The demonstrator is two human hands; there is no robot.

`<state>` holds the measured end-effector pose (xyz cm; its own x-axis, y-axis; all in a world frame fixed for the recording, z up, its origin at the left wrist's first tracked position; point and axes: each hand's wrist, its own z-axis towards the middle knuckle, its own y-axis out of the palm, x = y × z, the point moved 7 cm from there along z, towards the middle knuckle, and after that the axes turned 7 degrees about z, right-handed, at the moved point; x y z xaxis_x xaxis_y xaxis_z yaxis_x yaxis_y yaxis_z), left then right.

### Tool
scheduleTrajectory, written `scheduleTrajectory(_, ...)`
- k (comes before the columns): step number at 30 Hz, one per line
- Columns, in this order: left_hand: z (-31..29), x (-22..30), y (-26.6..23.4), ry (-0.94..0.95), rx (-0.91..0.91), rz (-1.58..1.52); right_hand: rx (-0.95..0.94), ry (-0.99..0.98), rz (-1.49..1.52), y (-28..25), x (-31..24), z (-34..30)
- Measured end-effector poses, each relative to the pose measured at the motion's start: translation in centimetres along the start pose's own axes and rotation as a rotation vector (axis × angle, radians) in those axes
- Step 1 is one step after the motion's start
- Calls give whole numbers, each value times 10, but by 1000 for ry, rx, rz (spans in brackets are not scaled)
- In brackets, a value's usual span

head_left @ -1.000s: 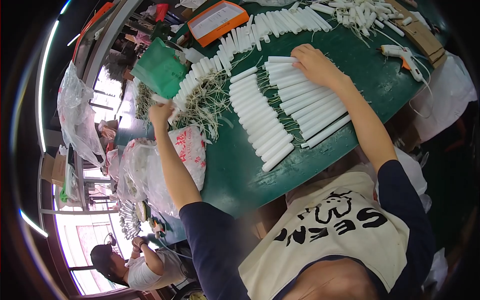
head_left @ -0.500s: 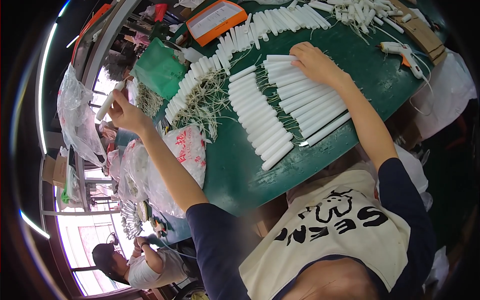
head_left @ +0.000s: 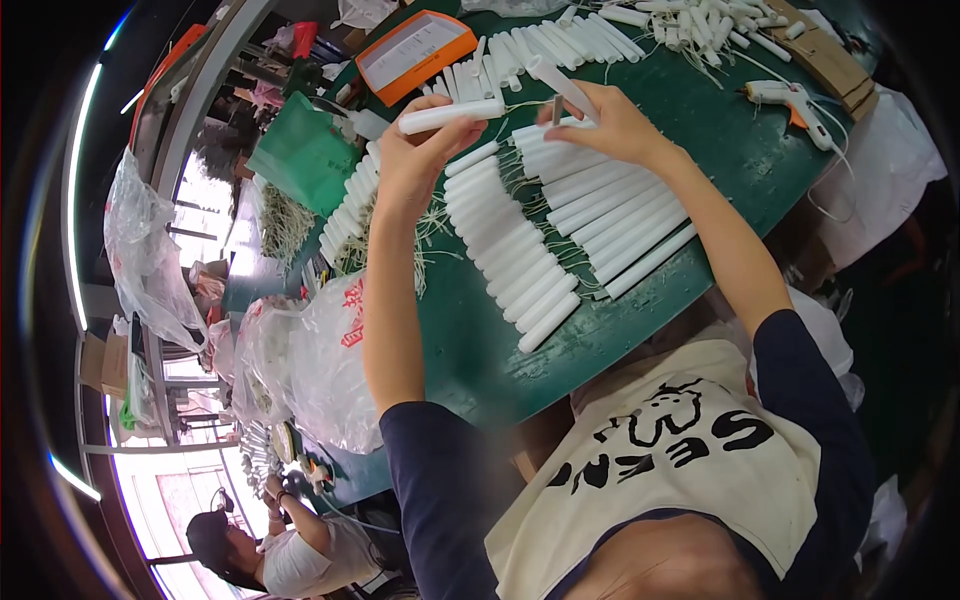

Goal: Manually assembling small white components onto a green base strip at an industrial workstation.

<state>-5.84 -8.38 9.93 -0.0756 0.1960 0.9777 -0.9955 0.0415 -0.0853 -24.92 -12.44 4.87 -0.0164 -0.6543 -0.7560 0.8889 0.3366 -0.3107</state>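
Head view. My left hand [head_left: 418, 152] is raised above the green-topped work table [head_left: 470, 340], fingers closed around a white plastic tube [head_left: 452, 115] that lies roughly level across my fingertips. My right hand [head_left: 610, 122] is raised beside it, closed on a second white plastic tube [head_left: 560, 85] tilted up and away from me; a thin wire lead runs between the two hands.

All positions below are given relative to the green-topped work table. On its centre, directly under my hands, two rows of matching white tubes [head_left: 560, 235] lie side by side, their wire leads meeting in the gap between the rows. Along its far edge lies a further long row of white tubes [head_left: 560, 38]. At its far left stands an orange-framed flat tray [head_left: 415, 52]. At its far right lies a white glue gun with an orange trigger [head_left: 790, 100], near a strip of brown cardboard [head_left: 815, 55]. A green plastic bin [head_left: 305, 160] sits at its left edge, with clear plastic bags [head_left: 320, 370] hanging off the near left corner.

Well below the table's left side, another person [head_left: 280, 545] is at work with both hands together.
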Motion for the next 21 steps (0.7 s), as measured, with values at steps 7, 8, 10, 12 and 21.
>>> scheduleTrajectory(7, 36, -52, -40, 88, 80, 642, 179, -108, -360, -29, 14, 0)
scheduleTrajectory(8, 38, -64, -51, 140, 92, 648, 192, -250, -520, -25, 7, -1)
scheduleTrajectory(10, 38, -83, -62, 131, 118, 744, 190, -248, -577, -26, 14, -2)
scheduleTrajectory(12, 35, -91, -71, 184, 172, 910, 181, -247, -630, -25, 12, -3)
scheduleTrajectory(21, 41, -95, -55, 79, -44, 1180, 170, -54, -594, -30, 21, -3)
